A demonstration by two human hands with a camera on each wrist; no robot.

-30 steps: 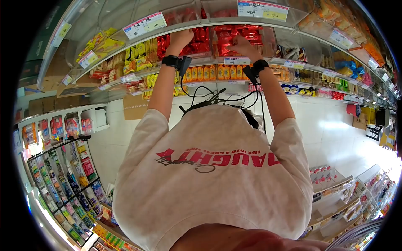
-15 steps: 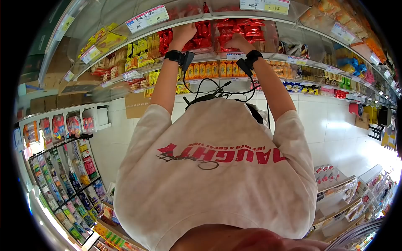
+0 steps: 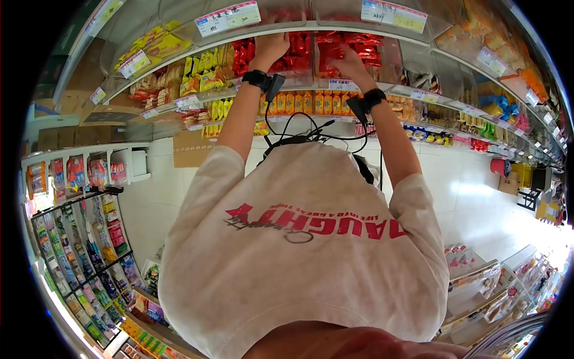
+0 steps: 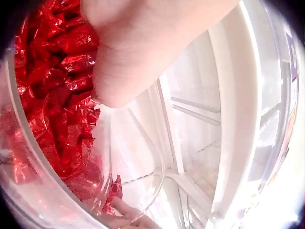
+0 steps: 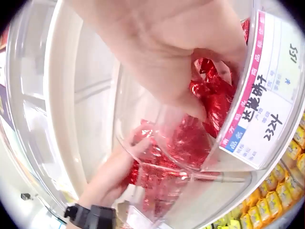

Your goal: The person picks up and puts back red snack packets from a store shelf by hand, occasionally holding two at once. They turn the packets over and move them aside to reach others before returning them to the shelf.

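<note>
My right hand (image 5: 167, 52) reaches into a clear bin, thumb and fingers curled round a shiny red foil packet (image 5: 217, 102). In the head view that hand (image 3: 353, 64) is over the right of two neighbouring bins of red packets (image 3: 365, 46). My left hand (image 3: 272, 49) is in the bin to its left, close against more red packets (image 3: 242, 54). The left wrist view shows the heel and side of this hand (image 4: 138, 52) beside a dense heap of red foil packets (image 4: 57, 105); its fingertips are out of frame, so I cannot tell if it grips one.
An upper shelf edge with price labels (image 3: 227, 18) runs just above both hands. Yellow packets (image 3: 206, 72) lie in the bin at left, orange packets (image 3: 290, 103) on the shelf below. Black cables (image 3: 305, 128) hang between the wrists. Another price label (image 5: 255, 90) fronts the right bin.
The shelves sit slightly farther right in the head view than before. Both hands have stayed in the same two bins, with small shifts among the red packets.
</note>
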